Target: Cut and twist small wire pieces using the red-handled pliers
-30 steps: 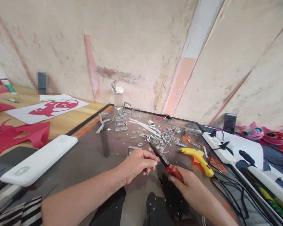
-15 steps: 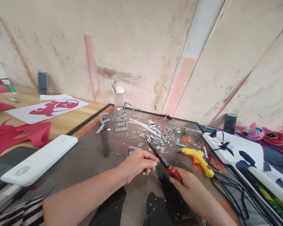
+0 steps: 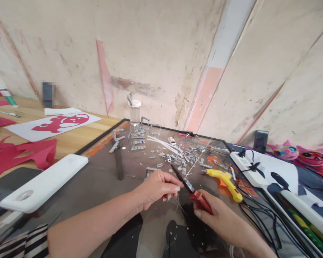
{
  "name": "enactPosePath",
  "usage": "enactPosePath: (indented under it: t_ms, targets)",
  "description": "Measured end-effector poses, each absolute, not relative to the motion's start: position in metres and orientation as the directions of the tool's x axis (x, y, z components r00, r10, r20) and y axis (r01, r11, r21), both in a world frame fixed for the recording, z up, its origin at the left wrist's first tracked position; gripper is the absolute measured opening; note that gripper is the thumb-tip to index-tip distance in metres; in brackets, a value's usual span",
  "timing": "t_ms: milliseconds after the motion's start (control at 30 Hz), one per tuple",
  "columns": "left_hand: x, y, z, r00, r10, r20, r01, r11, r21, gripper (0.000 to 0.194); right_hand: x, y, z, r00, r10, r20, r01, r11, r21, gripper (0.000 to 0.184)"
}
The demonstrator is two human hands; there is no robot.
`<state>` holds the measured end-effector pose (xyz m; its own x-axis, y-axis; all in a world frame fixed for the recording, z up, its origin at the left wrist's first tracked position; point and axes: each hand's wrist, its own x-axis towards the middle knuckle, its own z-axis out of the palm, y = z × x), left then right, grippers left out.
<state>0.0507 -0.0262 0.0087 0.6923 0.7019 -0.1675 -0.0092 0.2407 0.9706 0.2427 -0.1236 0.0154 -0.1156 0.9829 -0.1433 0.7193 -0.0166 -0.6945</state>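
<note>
A person is holding a thin wire (image 3: 197, 160) and red-handled pliers (image 3: 199, 200) over a dark, glossy table (image 3: 97, 179). The left hand (image 3: 163, 183) is pinching the wire between thumb and forefinger, its other fingers curling beneath. At four o'clock from it, the right hand (image 3: 214, 212) is wrapping its fingers around the pliers' handles, the dark nose pointing toward eleven o'clock. The wire is running from the left fingertips across to the tool and on toward one o'clock; whether the jaws are biting it, one cannot tell. A scatter of small metal pieces (image 3: 188, 157) is lying at one o'clock from the left hand, with white strips (image 3: 164, 144) and a toy car (image 3: 172, 141) resting at twelve. A yellow glue gun (image 3: 226, 180) is lying near the right hand, at one o'clock from it, while a lidded jar (image 3: 135, 111) is standing well apart from both hands, at eleven.
</note>
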Motion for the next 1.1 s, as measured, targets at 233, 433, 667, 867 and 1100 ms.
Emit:
enactPosePath:
  t_ms: [233, 433, 667, 867, 1100]
  targets:
    - [0.05, -0.026, 0.009, 0.689, 0.708, -0.156, -0.008, 0.222, 0.975, 0.016, 0.24, -0.123, 0.025, -0.207, 0.964, -0.166, 0.637, 0.004, -0.771, 0.012]
    - [0.049, -0.026, 0.007, 0.689, 0.71, -0.146, -0.016, 0.217, 0.976, 0.018, 0.241, -0.123, 0.027, -0.244, 0.956, -0.162, 0.597, 0.017, -0.802, 0.014]
    - [0.05, -0.025, 0.003, 0.692, 0.706, -0.147, -0.022, 0.225, 0.974, 0.019, 0.24, -0.121, 0.018, -0.127, 0.984, -0.125, 0.698, -0.001, -0.716, 0.01]
    - [0.05, -0.027, 0.004, 0.704, 0.696, -0.141, -0.024, 0.221, 0.975, 0.018, 0.237, -0.122, 0.016, -0.101, 0.988, -0.118, 0.698, -0.015, -0.716, 0.01]
    - [0.05, -0.029, 0.006, 0.708, 0.692, -0.145, -0.036, 0.24, 0.97, 0.021, 0.236, -0.121, 0.013, -0.089, 0.991, -0.098, 0.715, -0.005, -0.699, 0.008]
